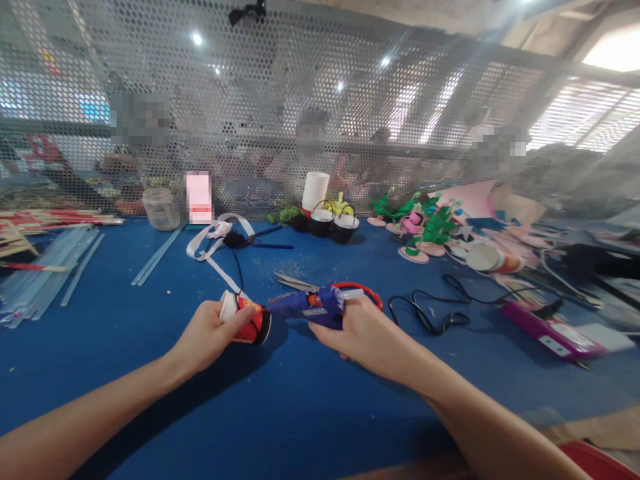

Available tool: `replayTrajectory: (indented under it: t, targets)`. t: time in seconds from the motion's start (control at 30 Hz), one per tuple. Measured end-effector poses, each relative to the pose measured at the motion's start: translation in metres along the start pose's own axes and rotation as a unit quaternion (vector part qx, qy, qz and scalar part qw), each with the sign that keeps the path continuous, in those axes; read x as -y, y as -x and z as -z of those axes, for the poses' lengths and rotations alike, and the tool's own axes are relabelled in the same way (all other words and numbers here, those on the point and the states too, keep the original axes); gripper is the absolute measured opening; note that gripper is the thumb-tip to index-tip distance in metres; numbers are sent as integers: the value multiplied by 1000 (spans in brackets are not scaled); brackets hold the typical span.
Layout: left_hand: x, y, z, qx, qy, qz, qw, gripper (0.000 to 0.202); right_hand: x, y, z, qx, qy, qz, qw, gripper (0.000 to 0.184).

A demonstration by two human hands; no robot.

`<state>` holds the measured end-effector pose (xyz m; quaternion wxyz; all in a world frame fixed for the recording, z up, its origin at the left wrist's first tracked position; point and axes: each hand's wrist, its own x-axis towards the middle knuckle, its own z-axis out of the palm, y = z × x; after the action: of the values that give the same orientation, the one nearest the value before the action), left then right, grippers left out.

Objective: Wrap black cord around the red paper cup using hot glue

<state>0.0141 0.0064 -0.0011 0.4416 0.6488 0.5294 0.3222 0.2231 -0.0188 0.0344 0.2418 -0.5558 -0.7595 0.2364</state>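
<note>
My left hand [207, 333] grips a red paper cup [246, 329], tipped on its side above the blue table. Black cord crosses the cup, and a dark band runs round its right end. In my right hand [363, 333] is a blue hot glue gun [310, 305] with a glue stick at its back. Its nozzle is at the right end of the cup; whether it touches cannot be made out. Behind the gun lie scissors [295, 282] with red handles, partly hidden by it. The black cord [239, 267] leads back from the cup to a dark bundle [235, 240].
Clear glue sticks [50, 273] lie at the left near a glass jar [161, 208]. Small black-and-white buckets [345, 228] and stacked white cups [315, 190] stand at the back. Green craft plants [435, 230], a black cable [435, 320] and a purple power strip [553, 330] are on the right.
</note>
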Motion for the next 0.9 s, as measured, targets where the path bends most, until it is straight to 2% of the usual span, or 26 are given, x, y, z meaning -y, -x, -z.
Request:
replayTrajectory:
  t: [0.13,0.23,0.67,0.9]
  targets:
    - [0,0,0,7,-7,-8,1000,35,0,2,2,32,-23,-42,998,13]
    - [1,0,1,10,-11,-10,1000,35,2,0,2,26,-34,-64,997,10]
    - [-2,1,-1,10,7,-8,1000,35,0,3,2,16,-12,-28,999,10]
    - [4,-1,0,1,8,-11,1000,35,4,5,4,27,3,-16,1000,13]
